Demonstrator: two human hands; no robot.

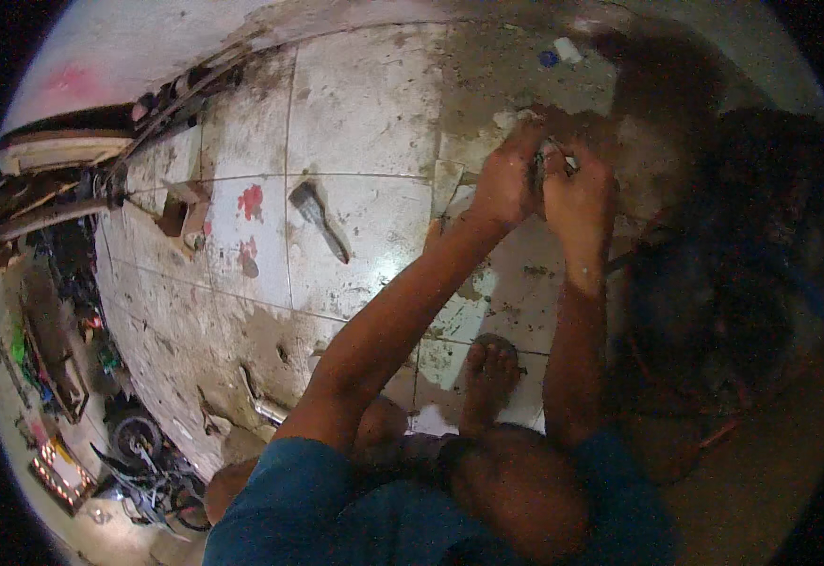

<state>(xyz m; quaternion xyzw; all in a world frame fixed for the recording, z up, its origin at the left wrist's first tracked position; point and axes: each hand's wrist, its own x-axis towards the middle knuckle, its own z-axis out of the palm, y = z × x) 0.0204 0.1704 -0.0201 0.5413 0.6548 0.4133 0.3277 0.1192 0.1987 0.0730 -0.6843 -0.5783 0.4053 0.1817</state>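
Note:
Both my arms reach forward over the dirty tiled floor, and my hands meet at the upper right. My left hand [508,184] is closed, its fingers wrapped around a small part with a greyish, shiny bit [552,149] showing. Pressed against it from the other side, my right hand [579,196] is closed on the same small thing, with a pale spot between its fingers. Fingers and dim light hide most of the part, so its kind cannot be made out. A paintbrush [319,219] lies on the tiles to the left of my hands.
Beyond my hands lie a small white container [568,50] and a blue cap [549,58]. A brown box-like piece [183,209] stands left, near red stains. A metal tool [266,406] lies close to my knee. Dark machinery [714,321] fills the right; a bicycle or motorbike [148,472] is lower left.

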